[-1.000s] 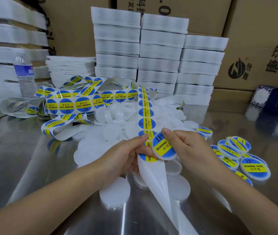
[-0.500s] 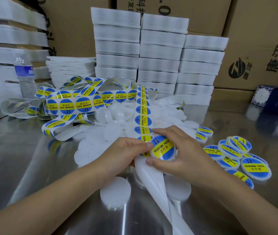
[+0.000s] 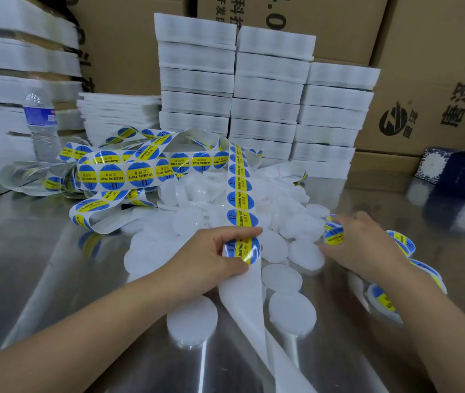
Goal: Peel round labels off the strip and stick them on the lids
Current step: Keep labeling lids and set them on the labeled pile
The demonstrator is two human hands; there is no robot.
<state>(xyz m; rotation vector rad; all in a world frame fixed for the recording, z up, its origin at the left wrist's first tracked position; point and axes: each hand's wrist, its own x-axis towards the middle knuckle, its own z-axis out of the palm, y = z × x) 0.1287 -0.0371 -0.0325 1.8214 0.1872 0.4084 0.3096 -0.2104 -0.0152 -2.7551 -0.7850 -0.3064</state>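
Observation:
A long strip of round blue-and-yellow "soldering paste" labels (image 3: 239,199) runs from a tangle at the left down to my left hand (image 3: 211,251), which pinches it at the lowest label. Bare white backing (image 3: 245,302) trails below toward me. My right hand (image 3: 367,245) is off to the right, fingers around a labelled lid (image 3: 334,236) just above the table. Plain white round lids (image 3: 191,219) lie heaped behind and under both hands. Several labelled lids (image 3: 404,242) lie at the right, partly hidden by my right arm.
The shiny metal table (image 3: 41,265) carries a water bottle (image 3: 41,123) at the far left. Stacks of white foam trays (image 3: 265,89) stand at the back, with cardboard cartons (image 3: 424,80) behind them. A blue-and-white box (image 3: 458,171) sits at the right.
My right hand has moved right, away from the strip, carrying the freshly labelled lid toward the labelled group. My left hand keeps its pinch on the strip.

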